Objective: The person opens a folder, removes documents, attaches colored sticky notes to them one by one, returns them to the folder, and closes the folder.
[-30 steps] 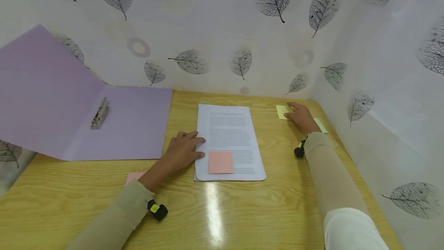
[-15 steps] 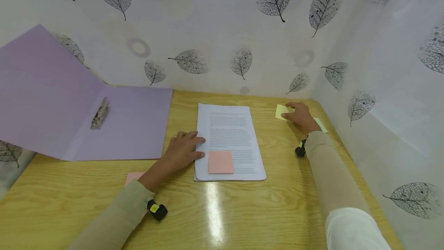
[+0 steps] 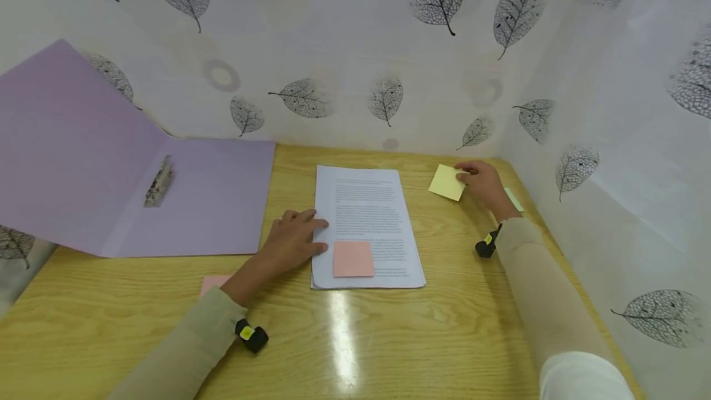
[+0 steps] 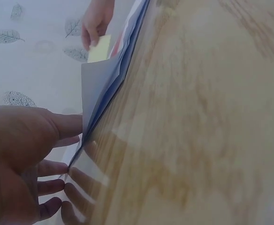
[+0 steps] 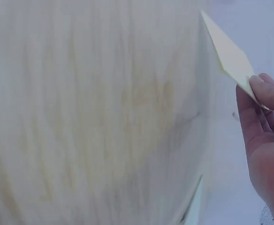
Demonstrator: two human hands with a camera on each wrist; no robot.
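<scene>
Between thumb and fingers, my right hand point(image 3: 484, 185) pinches a yellow sticky note point(image 3: 447, 183), which is raised off the table in the right wrist view. My left hand point(image 3: 291, 241) rests at the left edge of a stack of printed paper point(image 3: 369, 208), its fingertips on the sheets. In the left wrist view the stack's corner point(image 4: 95, 84) lifts a little beside my thumb. A pink sticky note point(image 3: 353, 259) lies on the lower part of the top page. Behind my right wrist a pale green sticky note point(image 3: 514, 200) is partly hidden.
An open purple folder point(image 3: 222, 196) with a metal clip point(image 3: 160, 183) lies at the left, its cover raised. Another pink sticky note point(image 3: 213, 284) is partly under my left forearm. A leaf-patterned curtain point(image 3: 333, 48) borders the wooden table point(image 3: 422, 338) at the back and right.
My right hand has lifted the yellow sticky note from the table and shifted it slightly left, tilting it. My left hand and the paper stack have stayed put.
</scene>
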